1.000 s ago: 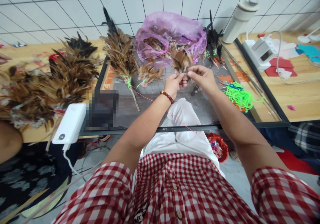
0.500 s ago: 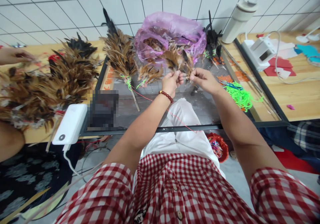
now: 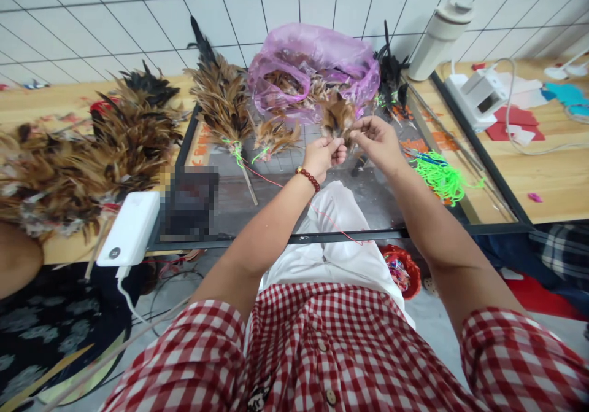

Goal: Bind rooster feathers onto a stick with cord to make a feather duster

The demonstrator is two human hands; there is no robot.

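Observation:
My left hand (image 3: 324, 157) is closed, pinching the base of a small bunch of brown feathers (image 3: 338, 112) that stands up from its fingertips. Close beside it my right hand (image 3: 377, 139) has thumb and forefinger drawn together at the bunch's right edge; whether it grips a feather is hard to make out. Behind both hands lies an open purple plastic bag (image 3: 317, 43) with loose feathers in it. Left of my hands are a small feather bunch (image 3: 276, 134) and a tall feather duster (image 3: 221, 99) on a stick, tied with green string.
A heap of brown feather dusters (image 3: 129, 136) covers the left. A white power bank (image 3: 129, 228) lies at the table's front edge. Green cords (image 3: 439, 175) lie right of my arm. A pale bottle (image 3: 439, 40) and a white charger (image 3: 478, 99) stand at the back right.
My hands have come together and the feathers between them now form one bunch; a feather cluster was at my right fingers before. Another person's hand at the far left has gone from view.

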